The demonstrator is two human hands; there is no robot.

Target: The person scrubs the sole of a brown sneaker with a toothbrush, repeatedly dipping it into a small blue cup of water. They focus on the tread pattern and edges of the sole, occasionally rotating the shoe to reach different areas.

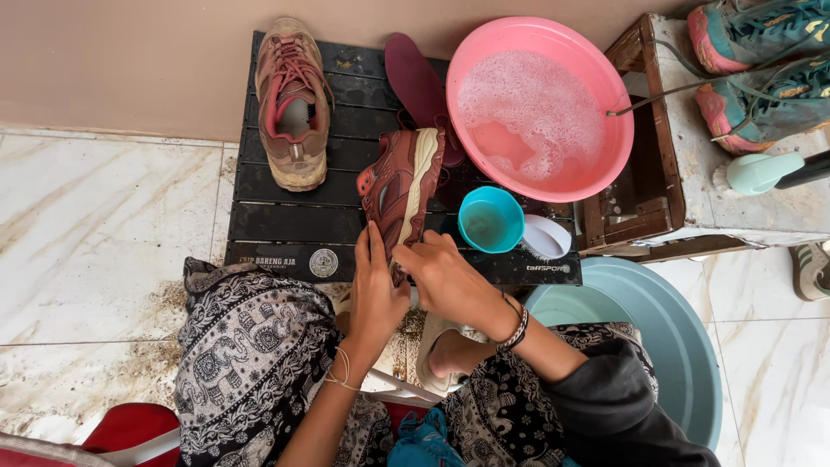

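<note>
shoe in hand: reddish-brown trainer [402, 186] with a cream sole, tipped on its side on the black slatted platform [285, 229]; heel end toward the person, toe pointing away at the pink basin

grip: left hand [373, 290] lies flat along the heel side, fingers fairly straight, bracing more than clamping; right hand [445, 281] is curled shut over the heel end; looks like something small is tucked in that fist but honestly can't tell what

how it'll handle: I'd guess lightish, probably wet and a bit slick; upper soft and squashy, sole stiff; so the sole edge and heel counter are the places to hold, not the floppy tongue or laces

just past the right hand: teal cup [490, 219] and a white scoop-shaped thing [547, 236], both near

beyond the toe: pink basin [540, 104] of sudsy water; dark red insole [415, 82] beside it

off to the left of the grip: matching muddy shoe [294, 104], upright, well apart
</note>
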